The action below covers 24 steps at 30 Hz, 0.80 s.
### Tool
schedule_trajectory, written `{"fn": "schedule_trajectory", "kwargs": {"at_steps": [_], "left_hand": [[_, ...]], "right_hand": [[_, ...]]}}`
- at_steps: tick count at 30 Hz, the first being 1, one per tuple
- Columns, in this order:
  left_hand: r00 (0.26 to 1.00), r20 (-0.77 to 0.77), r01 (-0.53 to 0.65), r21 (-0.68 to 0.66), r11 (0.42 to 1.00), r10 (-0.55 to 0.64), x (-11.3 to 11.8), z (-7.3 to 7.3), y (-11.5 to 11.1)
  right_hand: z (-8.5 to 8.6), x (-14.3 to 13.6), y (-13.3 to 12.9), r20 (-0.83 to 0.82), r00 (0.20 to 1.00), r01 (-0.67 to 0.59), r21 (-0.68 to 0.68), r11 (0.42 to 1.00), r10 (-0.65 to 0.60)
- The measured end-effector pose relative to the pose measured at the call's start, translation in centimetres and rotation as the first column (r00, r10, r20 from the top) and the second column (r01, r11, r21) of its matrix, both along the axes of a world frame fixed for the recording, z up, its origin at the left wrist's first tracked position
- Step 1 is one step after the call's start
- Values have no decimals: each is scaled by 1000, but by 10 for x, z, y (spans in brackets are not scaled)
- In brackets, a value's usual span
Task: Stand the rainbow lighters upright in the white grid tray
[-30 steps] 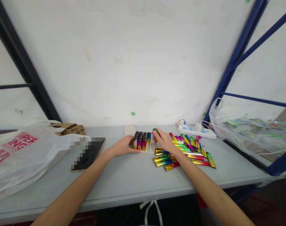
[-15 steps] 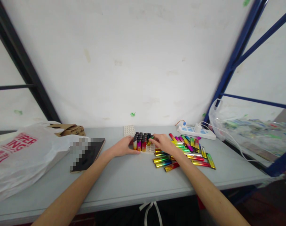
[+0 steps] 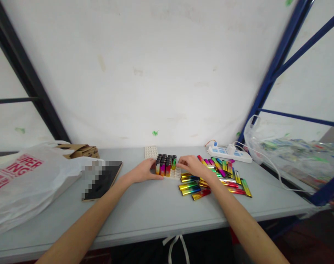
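Observation:
Several lighters (image 3: 162, 168) with black tops and shiny coloured bodies stand upright in rows in a white holed tray (image 3: 176, 174). The tray's right end shows bare holes. My left hand (image 3: 143, 171) grips the tray's left end, thumb along the front and fingers toward the back. Just right of the standing lighters, my right hand (image 3: 191, 165) hovers with its fingers bent and apart, with nothing visible in them. Beneath and beside my right forearm lies a loose heap of shiny lighters (image 3: 189, 190), partly hidden by the arm.
A second white holed tray (image 3: 151, 151) lies behind, near the wall. A dark flat board (image 3: 109, 179), partly pixelated, and a white plastic bag (image 3: 37, 176) are at left, with folded cardboard (image 3: 81, 150) behind. A power strip (image 3: 238, 155) with cables sits at back right.
My right hand has let go of a lighter, which now stands upright in the tray, and has drawn slightly to the right. My left hand stays in place.

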State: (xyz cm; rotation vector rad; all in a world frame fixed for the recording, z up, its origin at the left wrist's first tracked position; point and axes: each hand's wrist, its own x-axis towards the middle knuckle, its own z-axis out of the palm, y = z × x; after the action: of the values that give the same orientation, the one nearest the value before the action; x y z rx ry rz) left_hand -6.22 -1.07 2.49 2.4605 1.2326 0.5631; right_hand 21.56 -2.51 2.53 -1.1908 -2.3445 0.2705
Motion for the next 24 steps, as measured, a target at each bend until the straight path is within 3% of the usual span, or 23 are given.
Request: {"fn": "schedule_trajectory", "kwargs": {"at_steps": [5, 9, 14, 20, 24], "left_hand": [[1000, -6, 19, 10, 1000, -19, 0, 0, 0], [1000, -15, 24, 12, 1000, -23, 0, 0, 1], [1000, 12, 20, 8, 1000, -20, -1, -1, 1], [999, -18, 30, 25, 999, -29, 0, 1, 1], [999, -16, 40, 13, 999, -40, -1, 1, 1]], "right_hand": [[8, 38, 0, -67, 992, -122, -213, 969, 110], [6, 56, 2, -15, 995, -94, -354, 930, 95], [2, 54, 4, -33, 999, -27, -283, 959, 18], [10, 41, -2, -202, 979, 5, -119, 993, -29], [13, 33, 1, -391, 918, 20, -119, 993, -65]]}}
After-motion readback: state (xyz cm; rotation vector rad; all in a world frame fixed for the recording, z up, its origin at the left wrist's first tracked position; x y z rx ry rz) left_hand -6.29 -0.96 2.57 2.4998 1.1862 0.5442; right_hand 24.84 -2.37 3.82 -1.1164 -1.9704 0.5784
